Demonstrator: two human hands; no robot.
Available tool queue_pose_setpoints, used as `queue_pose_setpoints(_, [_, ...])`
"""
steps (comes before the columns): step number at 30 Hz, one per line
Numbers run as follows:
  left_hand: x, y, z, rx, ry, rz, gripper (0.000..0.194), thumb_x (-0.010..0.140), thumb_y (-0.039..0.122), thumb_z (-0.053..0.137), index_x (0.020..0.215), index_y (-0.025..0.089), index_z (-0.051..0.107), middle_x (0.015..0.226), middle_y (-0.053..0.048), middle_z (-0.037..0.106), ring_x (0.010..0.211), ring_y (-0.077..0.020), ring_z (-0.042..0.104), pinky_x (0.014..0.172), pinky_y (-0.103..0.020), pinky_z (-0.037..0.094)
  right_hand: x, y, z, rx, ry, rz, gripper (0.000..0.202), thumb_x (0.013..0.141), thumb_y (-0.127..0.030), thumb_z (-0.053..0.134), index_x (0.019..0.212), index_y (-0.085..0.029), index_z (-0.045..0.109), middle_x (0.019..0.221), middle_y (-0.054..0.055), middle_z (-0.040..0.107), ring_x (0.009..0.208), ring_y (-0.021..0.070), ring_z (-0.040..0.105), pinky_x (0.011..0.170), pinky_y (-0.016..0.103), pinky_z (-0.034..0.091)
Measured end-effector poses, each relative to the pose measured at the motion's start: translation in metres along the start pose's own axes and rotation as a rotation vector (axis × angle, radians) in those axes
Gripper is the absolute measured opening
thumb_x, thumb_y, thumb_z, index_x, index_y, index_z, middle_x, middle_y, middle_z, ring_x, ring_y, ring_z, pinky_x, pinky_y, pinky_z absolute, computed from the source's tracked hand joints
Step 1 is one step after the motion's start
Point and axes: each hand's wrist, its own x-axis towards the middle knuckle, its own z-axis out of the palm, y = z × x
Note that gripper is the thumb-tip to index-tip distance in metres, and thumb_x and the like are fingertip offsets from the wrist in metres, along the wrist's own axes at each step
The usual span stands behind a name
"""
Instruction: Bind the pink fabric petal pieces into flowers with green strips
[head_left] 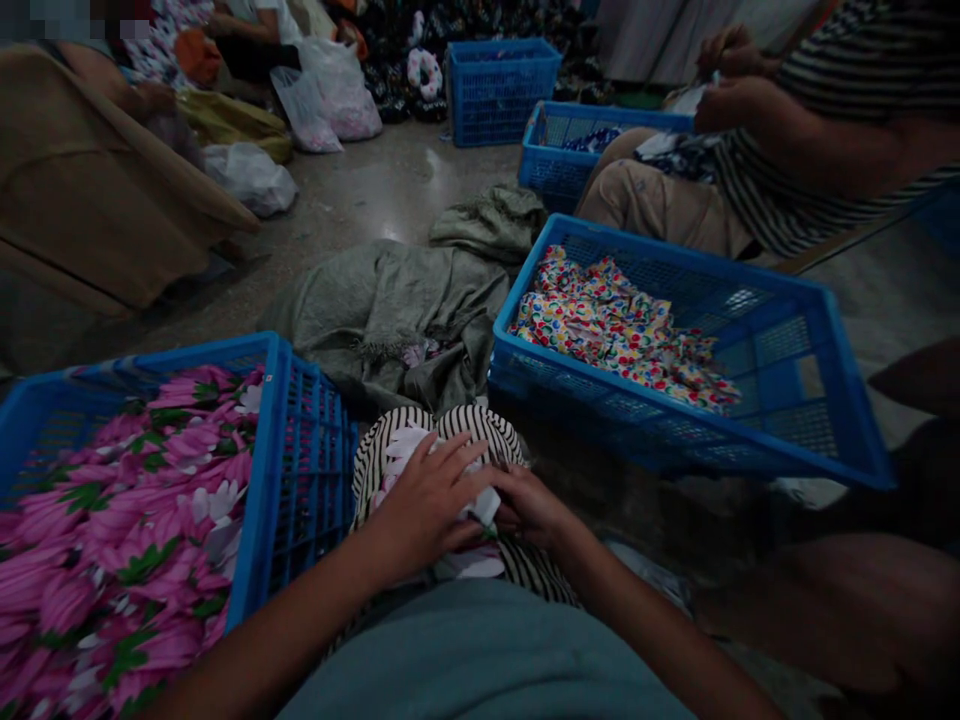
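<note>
On my lap, over black-and-white striped cloth (375, 440), lie white and pink petal-shaped fabric pieces (405, 445). My left hand (427, 500) rests over them, fingers extended, with a small white fabric piece (484, 507) between its thumb and fingers. From the other side my right hand (529, 503) meets it, its fingers curled closed at the same piece; its fingertips are partly hidden. A little green shows at the lower edge of the white piece. To the left stands a blue crate (259, 480) filled with pink, green and white fabric flowers (150, 500).
At right, a blue crate (795, 290) holds colourful printed fabric (600, 310). Grey-green sacking (397, 290) lies on the floor ahead. A person in a striped top (847, 130) sits at right; others sit at far left. More crates (502, 90) and plastic bags (337, 90) stand behind.
</note>
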Motion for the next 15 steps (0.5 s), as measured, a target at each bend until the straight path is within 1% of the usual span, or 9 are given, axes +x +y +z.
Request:
queue_pose_setpoints(2, [0.009, -0.002, 0.007, -0.147, 0.030, -0.065, 0.021, 0.072, 0.018, 0.058, 0.090, 0.024, 0.065, 0.106, -0.008, 0.063, 0.107, -0.0264, 0.049, 0.102, -0.045, 0.017, 0.001, 0.001, -0.001, 0.030, 0.015, -0.023, 0.035, 0.072, -0.051, 0.056, 0.070, -0.017, 0.049, 0.036, -0.009, 0.045, 0.024, 0.0019, 0.017, 0.026, 0.014, 0.015])
queue_pose_setpoints(3, [0.012, -0.003, 0.009, -0.244, 0.093, -0.128, 0.016, 0.074, 0.018, 0.055, 0.084, 0.023, 0.066, 0.095, -0.007, 0.066, 0.098, -0.0244, 0.053, 0.098, -0.042, 0.025, 0.000, 0.003, -0.002, 0.042, 0.038, -0.052, 0.036, 0.074, -0.052, 0.053, 0.073, -0.017, 0.049, 0.040, -0.008, 0.050, 0.025, 0.0016, 0.016, 0.026, 0.015, 0.014])
queue_pose_setpoints(5, [0.016, -0.004, 0.008, -0.443, 0.247, -0.270, 0.012, 0.075, 0.020, 0.055, 0.080, 0.021, 0.066, 0.085, -0.006, 0.066, 0.087, -0.0214, 0.057, 0.088, -0.034, 0.037, -0.004, 0.007, -0.002, 0.028, 0.119, -0.154, 0.036, 0.075, -0.052, 0.051, 0.080, -0.017, 0.051, 0.048, -0.005, 0.057, 0.026, 0.0017, 0.017, 0.027, 0.015, 0.014])
queue_pose_setpoints(6, [0.017, -0.004, 0.006, -0.543, 0.314, -0.334, 0.010, 0.074, 0.021, 0.057, 0.078, 0.020, 0.066, 0.081, -0.005, 0.066, 0.084, -0.0202, 0.057, 0.082, -0.030, 0.040, -0.007, 0.009, -0.001, -0.014, 0.173, -0.222, 0.034, 0.074, -0.050, 0.052, 0.082, -0.017, 0.052, 0.052, -0.004, 0.058, 0.027, 0.0024, 0.022, 0.028, 0.016, 0.018])
queue_pose_setpoints(8, [0.018, -0.004, -0.005, -0.804, 0.428, -0.440, 0.005, 0.072, 0.022, 0.061, 0.073, 0.019, 0.064, 0.072, -0.002, 0.064, 0.073, -0.0166, 0.058, 0.071, -0.025, 0.044, -0.013, 0.011, 0.003, -0.178, 0.231, -0.332, 0.030, 0.072, -0.043, 0.057, 0.085, -0.016, 0.057, 0.061, -0.001, 0.061, 0.038, 0.0061, 0.040, 0.036, 0.017, 0.030])
queue_pose_setpoints(10, [0.020, -0.005, -0.018, -1.126, 0.545, -0.512, 0.004, 0.071, 0.021, 0.062, 0.072, 0.018, 0.061, 0.066, 0.001, 0.063, 0.061, -0.0128, 0.058, 0.061, -0.022, 0.045, -0.017, 0.010, 0.009, -0.361, 0.162, -0.327, 0.025, 0.071, -0.036, 0.059, 0.086, -0.016, 0.061, 0.071, 0.000, 0.061, 0.057, 0.0106, 0.050, 0.049, 0.020, 0.038])
queue_pose_setpoints(12, [0.022, -0.008, -0.030, -1.393, 0.629, -0.575, 0.001, 0.073, 0.016, 0.059, 0.073, 0.017, 0.059, 0.065, 0.003, 0.064, 0.055, -0.0105, 0.058, 0.057, -0.021, 0.046, -0.018, 0.009, 0.014, -0.470, 0.020, -0.247, 0.023, 0.073, -0.033, 0.058, 0.086, -0.015, 0.062, 0.072, 0.000, 0.060, 0.063, 0.0120, 0.051, 0.055, 0.021, 0.038])
queue_pose_setpoints(13, [0.022, -0.009, -0.034, -1.472, 0.639, -0.601, 0.003, 0.073, 0.013, 0.058, 0.073, 0.016, 0.059, 0.067, 0.002, 0.065, 0.056, -0.0103, 0.059, 0.058, -0.021, 0.047, -0.018, 0.008, 0.016, -0.498, -0.025, -0.215, 0.022, 0.074, -0.033, 0.057, 0.085, -0.015, 0.062, 0.070, -0.001, 0.058, 0.061, 0.0116, 0.049, 0.055, 0.022, 0.037])
queue_pose_setpoints(15, [0.022, -0.012, -0.038, -1.543, 0.605, -0.667, 0.004, 0.074, 0.011, 0.056, 0.073, 0.014, 0.059, 0.067, -0.001, 0.067, 0.058, -0.0123, 0.061, 0.061, -0.023, 0.049, -0.015, 0.008, 0.017, -0.542, -0.010, -0.225, 0.021, 0.076, -0.034, 0.054, 0.079, -0.014, 0.063, 0.063, -0.002, 0.055, 0.057, 0.0112, 0.047, 0.053, 0.022, 0.035])
